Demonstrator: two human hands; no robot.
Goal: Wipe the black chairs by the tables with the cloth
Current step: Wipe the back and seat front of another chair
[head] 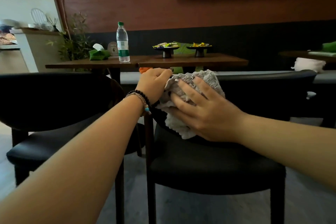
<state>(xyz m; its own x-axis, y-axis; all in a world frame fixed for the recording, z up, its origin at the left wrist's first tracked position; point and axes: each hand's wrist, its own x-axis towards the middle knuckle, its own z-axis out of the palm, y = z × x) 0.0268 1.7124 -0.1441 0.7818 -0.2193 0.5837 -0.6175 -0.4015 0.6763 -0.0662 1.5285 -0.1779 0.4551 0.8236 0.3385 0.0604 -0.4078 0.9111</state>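
Two black chairs stand side by side in front of a wooden table [181, 61]. The right chair [218, 169] has a curved backrest, and a grey fluffy cloth [209, 80] is draped over the backrest's left end. My right hand [201, 109] lies flat on the cloth with fingers spread, pressing it against the backrest. My left hand [154, 83], with bead bracelets at the wrist, grips the left end of the backrest next to the cloth's edge. The left chair [45, 100] stands untouched beside it.
On the table stand a water bottle [122, 42], a green tissue holder [99, 53] and two dark pedestal dishes of sweets [166, 48]. A bench runs along the wall behind. A second table [307, 54] is at the right. A potted plant [72, 42] stands at the left.
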